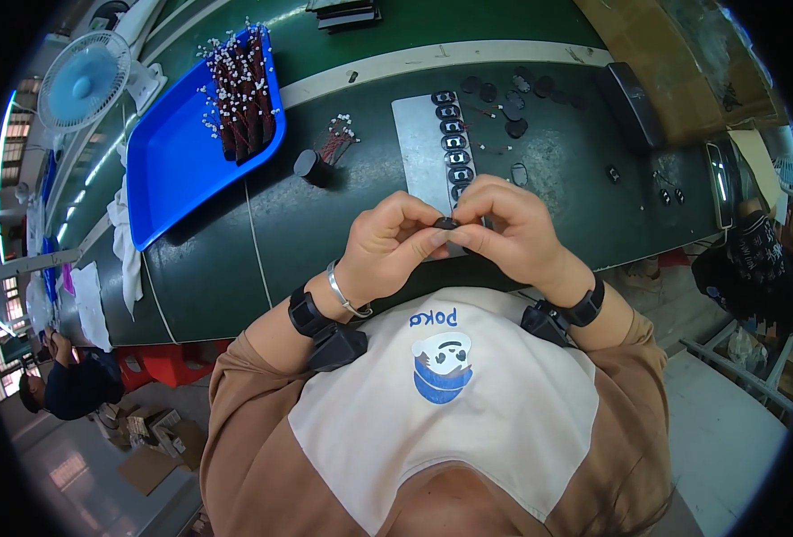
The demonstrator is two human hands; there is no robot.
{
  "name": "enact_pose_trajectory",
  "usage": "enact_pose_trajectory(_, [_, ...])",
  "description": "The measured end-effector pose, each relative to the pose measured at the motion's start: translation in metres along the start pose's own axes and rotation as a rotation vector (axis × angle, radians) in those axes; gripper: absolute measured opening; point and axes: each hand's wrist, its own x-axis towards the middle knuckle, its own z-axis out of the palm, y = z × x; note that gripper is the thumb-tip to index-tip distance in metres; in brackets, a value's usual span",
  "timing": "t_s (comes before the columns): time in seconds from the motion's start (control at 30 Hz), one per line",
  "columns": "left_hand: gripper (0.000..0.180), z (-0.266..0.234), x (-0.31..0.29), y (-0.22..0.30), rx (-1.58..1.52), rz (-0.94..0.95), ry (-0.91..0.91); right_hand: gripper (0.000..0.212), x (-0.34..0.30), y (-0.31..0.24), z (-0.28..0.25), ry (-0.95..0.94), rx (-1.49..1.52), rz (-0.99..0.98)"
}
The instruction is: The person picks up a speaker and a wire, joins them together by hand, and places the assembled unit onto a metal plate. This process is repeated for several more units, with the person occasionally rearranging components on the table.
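A person's bare left hand and bare right hand meet in front of the chest, over the near side of a dark green counter. Between their fingertips sits a small black oval part with a smooth, hard-looking surface. The fingers are drawn in close, pinching the part from both sides. It is probably light and stiff, most likely plastic; its smooth skin and small size could let it slip. The rim seems the best hold, thumb and index finger at opposite ends, pressing gently in case its face is delicate. The part looks dark with a slight gloss; the fingers cover much of it, and finer detail is too small to tell.

Just beyond, a flat, pale grey rectangular board carries a column of black oval pieces with pale centres along its right edge. To the left stands a short black cylinder, with thin red wires with white tips just beside it. Farther left, a bright blue plastic tray holds thick bundles of dark red, white-tipped wires. Up and right of the hands lie loose, thin black discs.
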Motion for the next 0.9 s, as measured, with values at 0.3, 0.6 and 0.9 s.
enact_pose_trajectory(0.3, [0.011, 0.000, 0.002, -0.003, -0.382, -0.208, -0.061, 0.006, 0.002, -0.003, -0.001, -0.045, 0.615, 0.261])
enact_pose_trajectory(0.6, [0.011, -0.003, 0.002, -0.006, -0.320, -0.128, -0.089, 0.005, 0.000, -0.010, -0.001, -0.029, 0.165, 0.093])
enact_pose_trajectory(0.9, [0.012, -0.004, 0.000, -0.005, -0.265, -0.103, -0.097, 0.026, -0.008, 0.000, -0.002, -0.062, 0.542, 0.265])
